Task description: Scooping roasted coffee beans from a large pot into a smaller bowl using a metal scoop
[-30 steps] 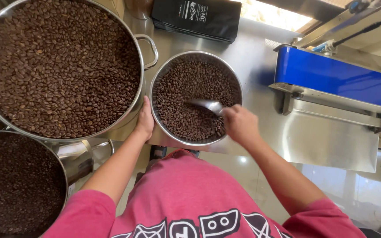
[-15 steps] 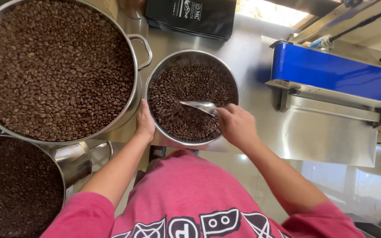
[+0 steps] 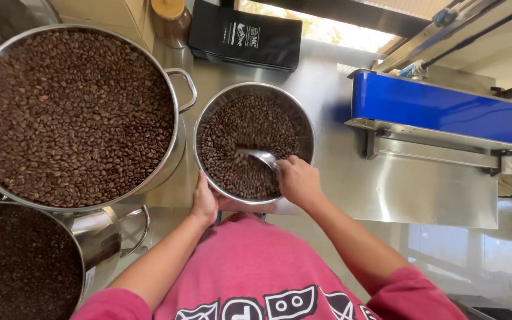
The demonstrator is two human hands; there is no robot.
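A round steel bowl (image 3: 303, 121) full of brown coffee beans sits on the steel counter in front of me. My left hand (image 3: 204, 201) grips its near-left rim. My right hand (image 3: 297, 181) holds a small metal scoop (image 3: 257, 156) whose blade lies in the beans near the bowl's middle. Left of the bowl stands a large steel pot (image 3: 176, 127) filled with roasted beans, and a second pot (image 3: 99, 234) with darker beans is at the lower left.
A black flat bag (image 3: 244, 35) and a brown jar (image 3: 170, 18) rest at the back of the counter. A blue machine (image 3: 445, 112) with a steel shelf stands to the right. The steel counter (image 3: 339, 154) runs between bowl and machine.
The scoop has slid left and deeper into the beans, with my right hand following toward the bowl. My left hand stays on the rim.
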